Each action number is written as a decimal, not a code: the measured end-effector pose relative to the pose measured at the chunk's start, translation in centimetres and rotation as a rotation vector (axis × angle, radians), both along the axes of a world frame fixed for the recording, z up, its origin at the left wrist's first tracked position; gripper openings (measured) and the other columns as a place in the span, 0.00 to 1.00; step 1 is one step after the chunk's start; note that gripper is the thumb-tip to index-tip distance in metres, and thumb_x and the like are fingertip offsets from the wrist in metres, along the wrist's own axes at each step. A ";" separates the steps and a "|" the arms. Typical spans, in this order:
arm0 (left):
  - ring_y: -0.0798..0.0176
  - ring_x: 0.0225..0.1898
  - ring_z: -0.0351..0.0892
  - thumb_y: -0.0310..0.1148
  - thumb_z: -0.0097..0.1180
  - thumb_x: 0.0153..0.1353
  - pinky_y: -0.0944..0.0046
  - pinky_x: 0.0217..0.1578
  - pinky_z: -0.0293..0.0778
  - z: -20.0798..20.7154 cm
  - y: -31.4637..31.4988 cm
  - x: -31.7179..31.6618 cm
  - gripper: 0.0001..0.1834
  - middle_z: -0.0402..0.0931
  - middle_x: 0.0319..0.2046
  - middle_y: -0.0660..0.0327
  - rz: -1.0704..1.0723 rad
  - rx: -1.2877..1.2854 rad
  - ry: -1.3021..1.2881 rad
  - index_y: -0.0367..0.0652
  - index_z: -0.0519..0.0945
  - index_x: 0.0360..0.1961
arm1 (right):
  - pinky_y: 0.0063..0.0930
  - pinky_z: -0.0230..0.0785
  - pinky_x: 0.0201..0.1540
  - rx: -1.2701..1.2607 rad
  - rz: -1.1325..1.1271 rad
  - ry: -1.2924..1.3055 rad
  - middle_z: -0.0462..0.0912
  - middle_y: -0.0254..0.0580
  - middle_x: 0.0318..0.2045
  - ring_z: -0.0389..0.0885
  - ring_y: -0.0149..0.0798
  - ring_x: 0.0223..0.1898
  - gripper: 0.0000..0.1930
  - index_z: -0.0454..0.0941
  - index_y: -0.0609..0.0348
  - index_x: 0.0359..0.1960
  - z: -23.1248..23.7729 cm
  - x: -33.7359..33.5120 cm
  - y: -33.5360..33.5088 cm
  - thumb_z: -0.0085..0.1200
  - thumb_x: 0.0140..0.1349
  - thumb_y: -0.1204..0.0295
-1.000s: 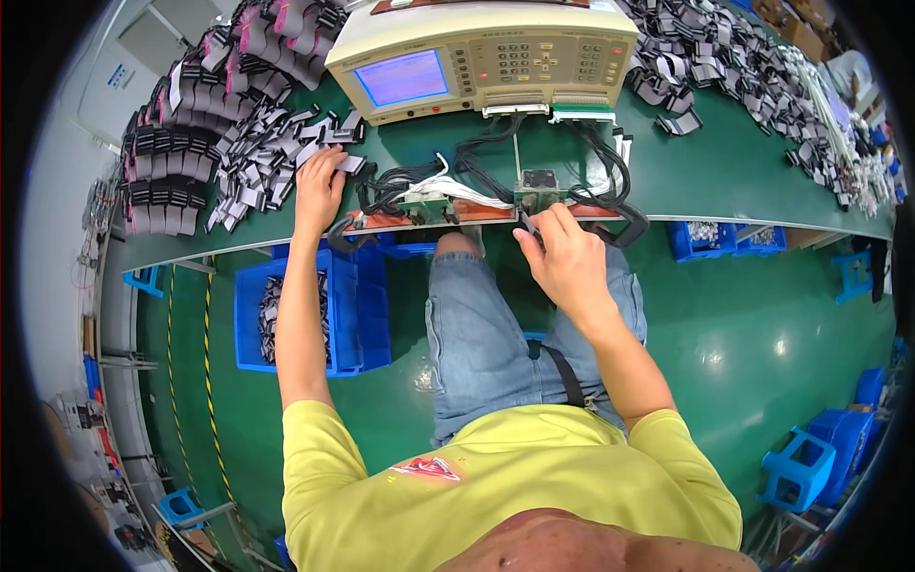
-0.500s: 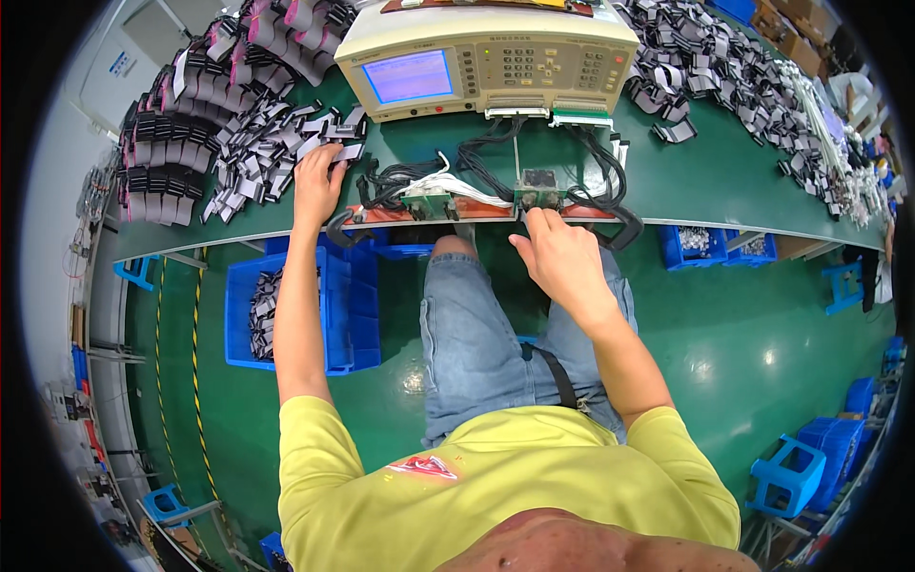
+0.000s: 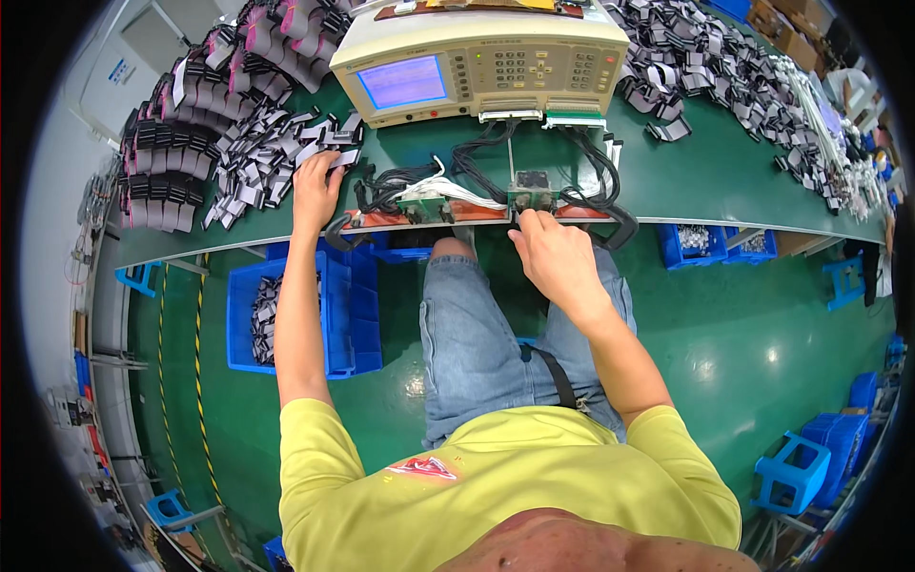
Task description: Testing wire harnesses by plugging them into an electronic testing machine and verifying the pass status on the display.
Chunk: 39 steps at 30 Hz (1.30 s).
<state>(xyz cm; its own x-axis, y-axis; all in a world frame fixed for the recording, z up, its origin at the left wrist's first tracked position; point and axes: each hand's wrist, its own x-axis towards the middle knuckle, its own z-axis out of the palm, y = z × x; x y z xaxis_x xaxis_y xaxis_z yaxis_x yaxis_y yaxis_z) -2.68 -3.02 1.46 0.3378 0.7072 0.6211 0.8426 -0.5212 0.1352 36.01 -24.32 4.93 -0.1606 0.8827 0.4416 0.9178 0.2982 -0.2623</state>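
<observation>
Tester (image 3: 496, 81) standing behind, black wires (image 3: 385, 187) flanking fixture (image 3: 532, 191) at bench (image 3: 715, 181) front edge | ribbon cable (image 3: 347, 158) lying leftward, roughly paralleling edge | left hand (image 3: 315, 191) touching it, right hand (image 3: 558, 253) curling at fixture; pinch indiscernible

– Camera position?
– Worn on the head, left of a side-by-side pair, looking down past the yellow shirt (image 3: 543, 458).
– Direction and range?
– Forward onto the green surface (image 3: 724, 181); left hand (image 3: 315, 191) and right hand (image 3: 560, 255) near; wide fisheye, edges bowed.
</observation>
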 end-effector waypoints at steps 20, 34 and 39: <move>0.43 0.55 0.81 0.31 0.62 0.68 0.50 0.57 0.75 0.4 0.1 -0.2 0.14 0.84 0.51 0.49 -0.030 -0.018 -0.035 0.39 0.84 0.52 | 0.44 0.72 0.24 0.047 0.036 0.390 0.77 0.45 0.23 0.81 0.53 0.25 0.13 0.73 0.55 0.25 -0.9 2.6 -6.4 0.66 0.61 0.69; 0.44 0.52 0.80 0.30 0.52 0.75 0.51 0.54 0.73 -0.6 0.2 -0.6 0.10 0.83 0.47 0.52 0.008 -0.016 -0.087 0.40 0.82 0.51 | 0.49 0.80 0.46 0.250 -0.343 0.130 0.80 0.54 0.54 0.85 0.56 0.41 0.19 0.78 0.58 0.54 -1.5 22.0 6.4 0.65 0.62 0.71; 0.44 0.50 0.82 0.30 0.51 0.76 0.52 0.53 0.76 -0.4 0.2 -0.6 0.11 0.84 0.46 0.50 0.006 -0.004 -0.068 0.39 0.83 0.51 | 0.49 0.75 0.60 0.367 -0.436 0.100 0.74 0.58 0.62 0.77 0.61 0.59 0.28 0.73 0.57 0.65 -4.6 21.3 7.4 0.65 0.62 0.71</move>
